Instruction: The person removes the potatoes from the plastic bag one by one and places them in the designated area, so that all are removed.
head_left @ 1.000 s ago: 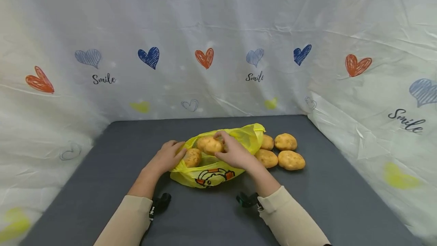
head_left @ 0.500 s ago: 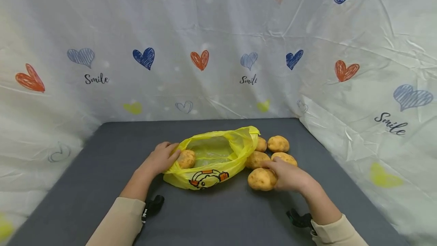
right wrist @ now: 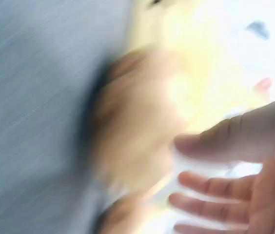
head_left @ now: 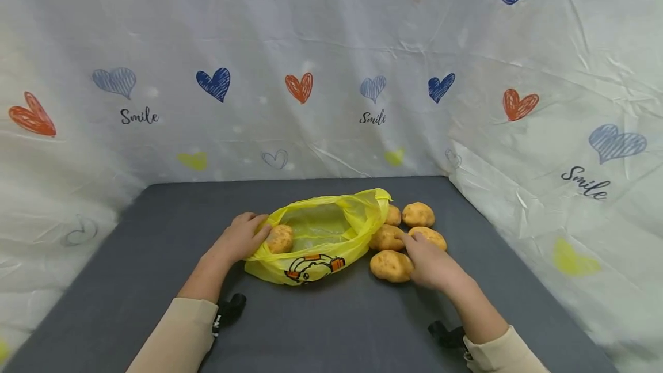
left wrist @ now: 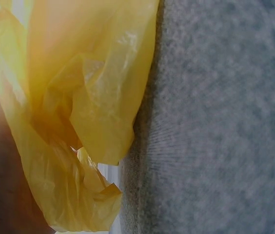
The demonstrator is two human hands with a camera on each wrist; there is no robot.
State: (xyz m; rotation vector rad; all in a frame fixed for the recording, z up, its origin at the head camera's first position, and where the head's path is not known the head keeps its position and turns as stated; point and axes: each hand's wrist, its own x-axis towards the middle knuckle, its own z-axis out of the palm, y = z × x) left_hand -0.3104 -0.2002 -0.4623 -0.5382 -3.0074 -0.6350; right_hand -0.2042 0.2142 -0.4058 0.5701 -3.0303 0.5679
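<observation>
A yellow plastic bag [head_left: 357, 229] lies on its side with its mouth spread, and one potato [head_left: 280, 239] shows inside at the left. My left hand [head_left: 235, 240] holds the bag's left rim; the left wrist view has crumpled yellow film [left wrist: 103, 87] in front of the hand. Right of the bag, my right hand [head_left: 432, 261] is beside the nearest potato [head_left: 391, 266]. In the right wrist view, its thumb and fingers [right wrist: 215, 185] are straight and spread, with a blurred potato [right wrist: 132, 131] in front of them.
Several more potatoes [head_left: 418, 214] are grouped right of the bag, one partly hidden behind it and one partly behind my right hand. The dark grey table [head_left: 321, 327] ends at a white curtain [head_left: 331, 131] printed with hearts.
My right hand has carried a potato from the bag to the table on the right and let it go. My left hand stays at the bag's left rim. The head view has shifted slightly.
</observation>
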